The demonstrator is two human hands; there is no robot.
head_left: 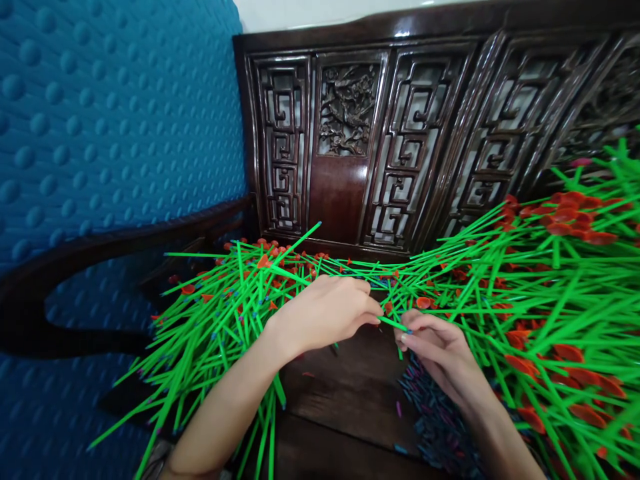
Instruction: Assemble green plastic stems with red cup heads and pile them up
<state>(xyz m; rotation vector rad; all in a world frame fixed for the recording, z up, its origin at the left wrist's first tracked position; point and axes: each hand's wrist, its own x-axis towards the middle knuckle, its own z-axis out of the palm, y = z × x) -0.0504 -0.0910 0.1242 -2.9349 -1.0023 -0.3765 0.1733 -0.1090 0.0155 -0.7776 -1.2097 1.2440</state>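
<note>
My left hand (327, 310) is closed around a thin green stick (393, 324), which slants down toward my right hand (433, 340). At the stick's lower end, the thumb and fingers of my right hand pinch near a small blue tip. An orange-red cup (264, 262) sits on green sticks just left of my left hand. Below my right hand lies a pile of small dark blue and purple pieces (440, 427). Loose green sticks with orange-red cups surround both hands.
Heaps of green sticks lie at the left (200, 347) and right (575, 293) on a dark wooden bench seat (345, 387). Behind stands a carved backrest (340, 193). A curved armrest (30, 293) and blue padded surface (100, 120) are at left.
</note>
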